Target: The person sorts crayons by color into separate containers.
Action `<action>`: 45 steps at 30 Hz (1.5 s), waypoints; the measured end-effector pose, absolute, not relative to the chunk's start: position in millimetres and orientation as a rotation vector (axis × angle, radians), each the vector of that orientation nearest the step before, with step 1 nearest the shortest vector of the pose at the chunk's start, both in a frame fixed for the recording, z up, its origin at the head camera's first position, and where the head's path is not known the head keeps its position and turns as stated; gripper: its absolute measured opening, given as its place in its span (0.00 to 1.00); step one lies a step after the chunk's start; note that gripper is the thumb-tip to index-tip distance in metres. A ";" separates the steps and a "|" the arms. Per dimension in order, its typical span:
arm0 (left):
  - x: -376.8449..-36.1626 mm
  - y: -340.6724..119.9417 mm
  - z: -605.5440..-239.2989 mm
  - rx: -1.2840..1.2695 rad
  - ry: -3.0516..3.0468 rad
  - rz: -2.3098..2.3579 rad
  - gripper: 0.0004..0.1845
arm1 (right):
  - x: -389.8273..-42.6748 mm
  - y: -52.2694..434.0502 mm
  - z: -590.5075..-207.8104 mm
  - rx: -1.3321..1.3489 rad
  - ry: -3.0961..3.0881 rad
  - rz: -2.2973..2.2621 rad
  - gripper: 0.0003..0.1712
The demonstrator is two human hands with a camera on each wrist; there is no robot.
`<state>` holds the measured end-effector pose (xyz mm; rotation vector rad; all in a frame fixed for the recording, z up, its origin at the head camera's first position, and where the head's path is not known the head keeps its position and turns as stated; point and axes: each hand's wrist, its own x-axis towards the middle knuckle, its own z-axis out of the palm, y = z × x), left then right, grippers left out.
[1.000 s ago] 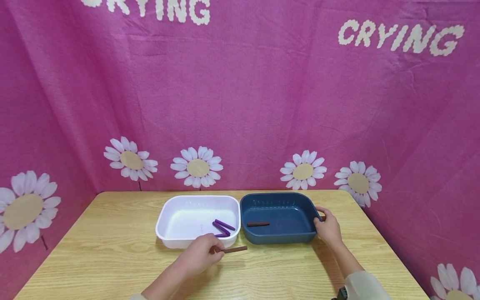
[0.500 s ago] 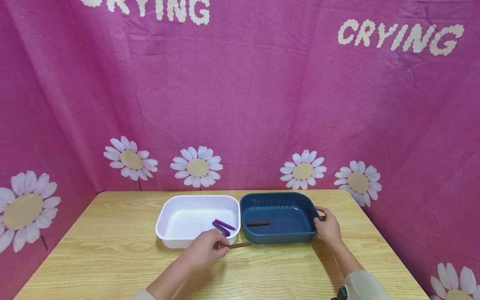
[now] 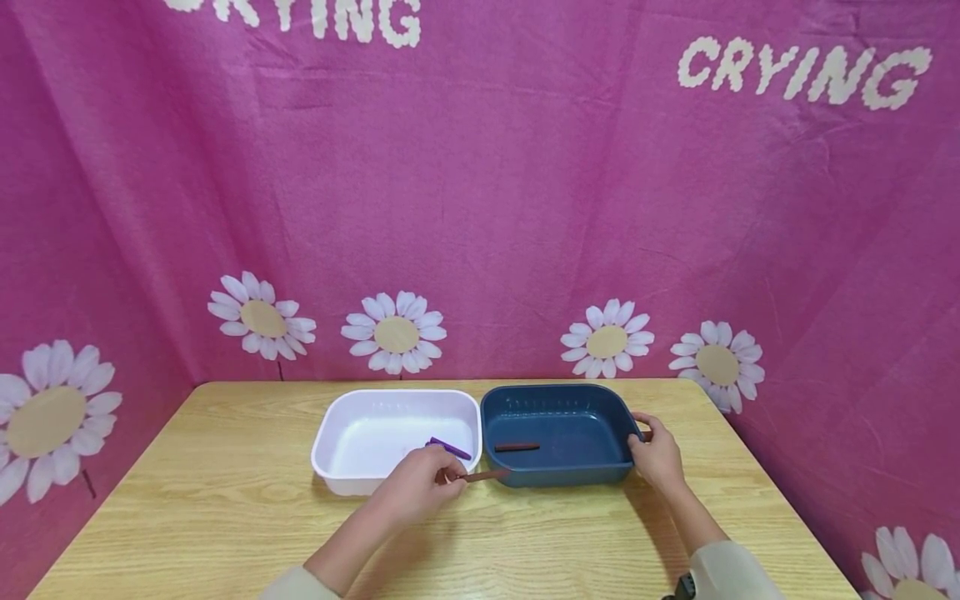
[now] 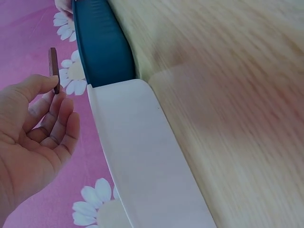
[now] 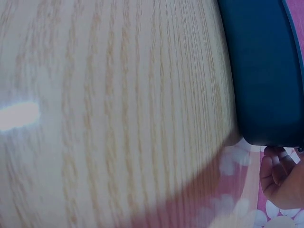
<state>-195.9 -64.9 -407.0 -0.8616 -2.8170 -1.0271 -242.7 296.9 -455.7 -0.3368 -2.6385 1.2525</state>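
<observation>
left hand (image 3: 417,492) pinches a brown stick (image 3: 483,476) beside the blue tub (image 3: 555,477).

Your left hand (image 3: 416,493) and right hand (image 3: 657,457) are bare, with no gloves or rings in view. Pale beige sleeves (image 3: 727,571) cover both forearms, pushed back from the wrists. A dark strap (image 3: 681,588) sits on the right one.
</observation>
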 end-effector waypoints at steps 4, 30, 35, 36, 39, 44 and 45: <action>-197.6 -61.6 -404.4 -0.867 -2.785 -1.024 0.03 | -241.9 296.6 -456.2 -0.348 -2.637 1.257 0.25; -228.1 -45.1 -390.3 -0.796 -2.782 -1.076 0.05 | -242.2 294.8 -453.8 -0.355 -2.638 1.264 0.25; -234.2 -39.6 -387.2 -0.781 -2.810 -1.095 0.06 | -241.4 295.0 -454.1 -0.365 -2.639 1.266 0.25; -235.3 -38.6 -386.9 -0.782 -2.807 -1.091 0.06 | -241.6 295.1 -454.3 -0.365 -2.638 1.269 0.25; -238.4 -35.9 -386.6 -0.787 -2.791 -1.082 0.06 | -242.5 295.2 -454.8 -0.363 -2.633 1.270 0.25; -241.7 -31.1 -387.2 -0.784 -2.781 -1.097 0.05 | -243.0 295.3 -455.0 -0.352 -2.632 1.255 0.25; -242.2 -29.9 -387.2 -0.786 -2.782 -1.107 0.05 | -243.0 295.3 -454.9 -0.350 -2.633 1.251 0.25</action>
